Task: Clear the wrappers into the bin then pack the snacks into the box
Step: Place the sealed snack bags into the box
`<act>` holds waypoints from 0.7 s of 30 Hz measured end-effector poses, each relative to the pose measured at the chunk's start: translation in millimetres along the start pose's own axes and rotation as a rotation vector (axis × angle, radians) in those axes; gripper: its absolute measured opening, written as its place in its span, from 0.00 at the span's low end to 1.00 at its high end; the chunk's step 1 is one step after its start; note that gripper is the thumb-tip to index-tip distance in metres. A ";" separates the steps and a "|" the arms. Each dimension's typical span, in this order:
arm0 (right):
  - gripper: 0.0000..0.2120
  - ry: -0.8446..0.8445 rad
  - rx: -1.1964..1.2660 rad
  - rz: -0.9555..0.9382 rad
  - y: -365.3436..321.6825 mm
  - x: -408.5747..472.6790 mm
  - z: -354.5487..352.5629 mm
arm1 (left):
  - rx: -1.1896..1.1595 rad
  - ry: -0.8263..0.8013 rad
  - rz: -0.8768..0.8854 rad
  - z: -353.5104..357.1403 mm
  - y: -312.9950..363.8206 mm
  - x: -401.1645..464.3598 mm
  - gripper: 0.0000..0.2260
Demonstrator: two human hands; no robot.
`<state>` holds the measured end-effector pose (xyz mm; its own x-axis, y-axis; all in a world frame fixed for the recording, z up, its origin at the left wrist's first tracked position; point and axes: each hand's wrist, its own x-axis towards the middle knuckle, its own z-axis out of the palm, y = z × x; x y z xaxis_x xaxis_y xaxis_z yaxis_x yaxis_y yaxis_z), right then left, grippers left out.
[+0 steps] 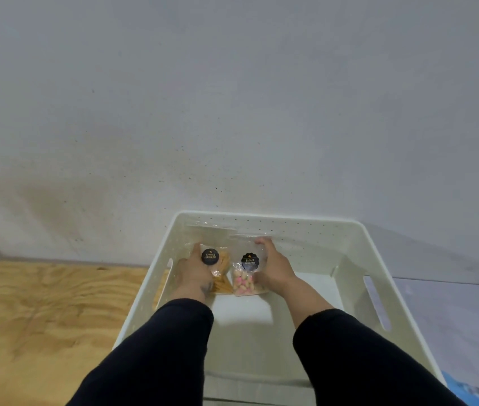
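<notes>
Two clear snack bags were seen from the head camera, both being set down at the far left end of a cream plastic box [358, 247], close against its perforated back wall. The bag of yellow sticks [221, 273], marked by a round dark label, was held by the left hand [193, 272], whose fingers were curled round its left edge. The bag of pink and white biscuits [245, 281], carrying a similar label, was gripped by the right hand [272, 266], with the thumb at its lower front and the fingers wrapped behind its top. Both bags were kept side by side, touching or nearly so, and leaning back toward the wall, probably so that the labels faced up and the remaining floor of the box was left free for further packets. Whether the bags already rested on the floor of the box could not be told for certain. Dark sleeves [162, 356] covered both forearms, which reached in over the near rim. The box was placed on a surface between a plywood panel [36, 312] at the left and a pale sheet at the right, where a blue packet [463, 391] lay at the lower corner, cut off by the frame. No bin or loose wrapper could be made out, so the wrapper step was judged finished and packing underway.
</notes>
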<state>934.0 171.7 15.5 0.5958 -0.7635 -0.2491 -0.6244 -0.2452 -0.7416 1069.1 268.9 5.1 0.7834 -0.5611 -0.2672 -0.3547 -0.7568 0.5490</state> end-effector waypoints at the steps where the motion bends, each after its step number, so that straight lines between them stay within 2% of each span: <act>1: 0.35 -0.024 -0.020 0.009 -2.8 -1.8 -4.1 | 0.006 -0.004 -0.012 -4.4 7.2 -3.2 0.35; 4: 0.36 -0.089 -0.103 0.025 -9.1 -10.4 -19.4 | 0.058 -0.040 -0.006 -18.1 29.8 -19.3 0.27; 6: 0.33 -0.114 -0.148 0.013 -10.3 -21.9 -33.9 | 0.136 -0.087 0.042 -25.1 45.4 -34.8 0.21; 9: 0.25 -0.104 -0.274 -0.065 -11.8 -47.9 -66.1 | 0.157 -0.208 0.170 -29.5 70.4 -61.8 0.23; 12: 0.23 -0.048 -0.396 -0.141 -6.0 -79.7 -106.5 | 0.193 -0.312 0.292 -24.8 101.0 -96.5 0.23; 16: 0.21 0.030 -0.482 -0.155 26.8 -126.9 -167.5 | 0.266 -0.285 0.423 -1.5 151.5 -150.7 0.22; 21: 0.20 0.098 -0.471 -0.068 114.1 -188.2 -245.4 | 0.207 -0.280 0.513 62.3 214.9 -224.3 0.21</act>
<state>626.7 140.8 130.7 0.6066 -0.7838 -0.1333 -0.7603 -0.5228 -0.3856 785.4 211.2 133.7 0.3333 -0.9160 -0.2234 -0.7644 -0.4012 0.5047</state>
